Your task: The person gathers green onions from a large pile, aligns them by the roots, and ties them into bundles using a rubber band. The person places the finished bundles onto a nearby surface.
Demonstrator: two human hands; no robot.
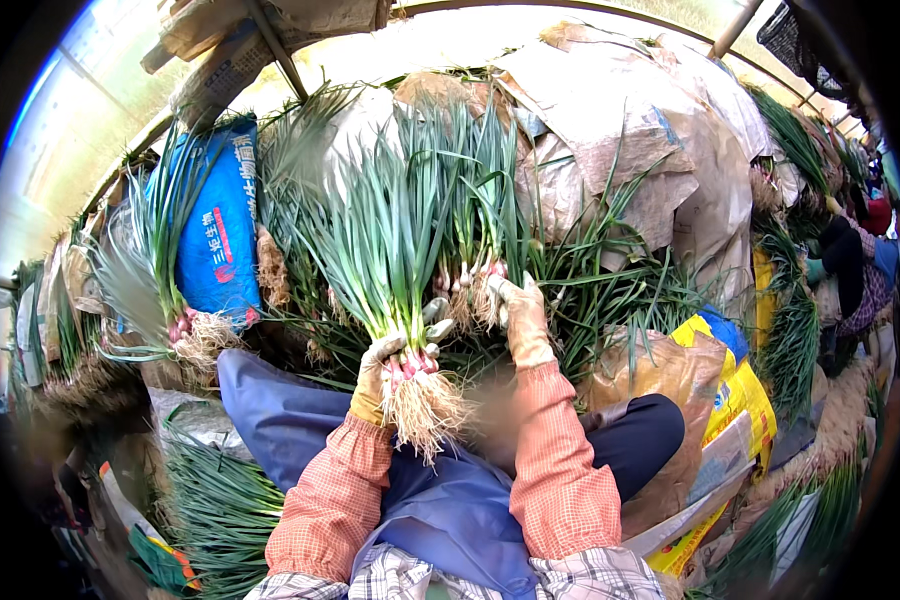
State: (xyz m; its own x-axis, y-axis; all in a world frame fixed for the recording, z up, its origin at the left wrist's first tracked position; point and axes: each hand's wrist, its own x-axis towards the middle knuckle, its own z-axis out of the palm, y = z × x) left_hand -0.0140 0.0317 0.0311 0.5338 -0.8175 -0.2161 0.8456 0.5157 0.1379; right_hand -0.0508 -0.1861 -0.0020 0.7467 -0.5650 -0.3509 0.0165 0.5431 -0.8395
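Observation:
My left hand [379, 375], in a tan and grey work glove, is closed around a thick bunch of green-leaved onion-like plants [390, 255]. Their reddish bulbs and pale roots [427, 412] hang over my lap, leaves pointing away from me. Just right of that bunch, my right hand [523, 315], gloved the same way, has its fingertips at the bulbs of more such plants [487, 274] lying in the heap. Whether those fingers grip a stem is not clear. Checked orange sleeves [559, 457] cover both forearms.
Pale woven sacks [622, 142] cover the heap ahead. Another rooted bunch [184, 322] rests against a blue printed bag [221, 225] at left. More plants [221, 510] lie low left. A yellow bag [742, 405] is at my right. Another person [855, 262] sits far right.

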